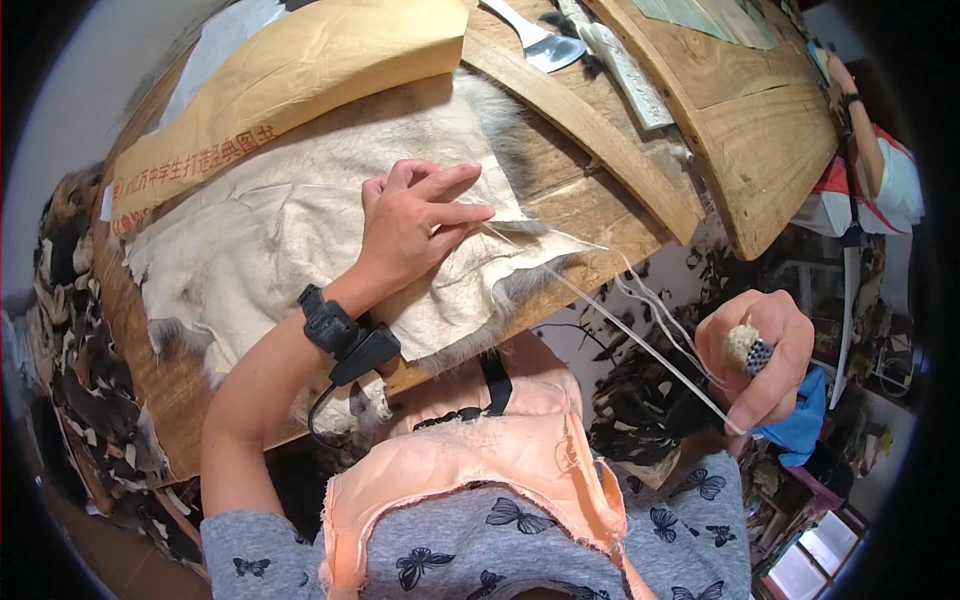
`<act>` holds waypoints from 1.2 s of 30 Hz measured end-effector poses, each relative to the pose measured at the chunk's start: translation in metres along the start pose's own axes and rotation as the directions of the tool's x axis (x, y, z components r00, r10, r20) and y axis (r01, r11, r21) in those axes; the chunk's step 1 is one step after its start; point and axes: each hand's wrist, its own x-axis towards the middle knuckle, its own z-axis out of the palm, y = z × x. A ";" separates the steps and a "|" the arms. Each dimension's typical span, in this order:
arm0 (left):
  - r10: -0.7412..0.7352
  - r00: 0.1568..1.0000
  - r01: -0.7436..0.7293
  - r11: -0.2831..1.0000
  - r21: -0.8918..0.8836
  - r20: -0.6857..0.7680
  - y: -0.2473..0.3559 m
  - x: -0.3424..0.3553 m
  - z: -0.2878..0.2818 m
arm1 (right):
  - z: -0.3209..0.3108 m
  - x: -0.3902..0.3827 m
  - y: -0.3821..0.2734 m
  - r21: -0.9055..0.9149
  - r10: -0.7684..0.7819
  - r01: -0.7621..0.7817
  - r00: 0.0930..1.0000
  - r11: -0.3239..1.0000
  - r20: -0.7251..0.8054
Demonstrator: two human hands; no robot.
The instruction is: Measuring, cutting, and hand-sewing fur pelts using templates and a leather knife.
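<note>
A pale fur pelt (290,230) lies skin side up on the wooden table, grey fur showing along its edges. My left hand (410,225) rests on it, thumb and index finger pinched together at a fold near the pelt's right end; the other fingers lie over the skin. From that spot white thread (640,338) runs taut to my right hand (765,350), held off the table to the right. Its thumb and fingers are closed on the thread; any needle is too small to make out. A checkered band with a fuzzy, straw-coloured top (742,350) sits on one finger.
A brown paper sheet (300,75) covers the pelt's far left. Behind lie a curved wooden strip (580,130), a broad metal blade (553,50), a whitish bar (627,75) and a wooden board (760,120). Fur scraps (75,330) heap at left. Another person's arm (860,120) shows far right.
</note>
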 end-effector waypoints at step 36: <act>-0.107 0.994 0.101 0.983 -0.156 -0.033 0.018 0.004 0.004 | 0.009 -0.033 0.126 -0.827 0.219 -0.355 0.933 0.436 -0.286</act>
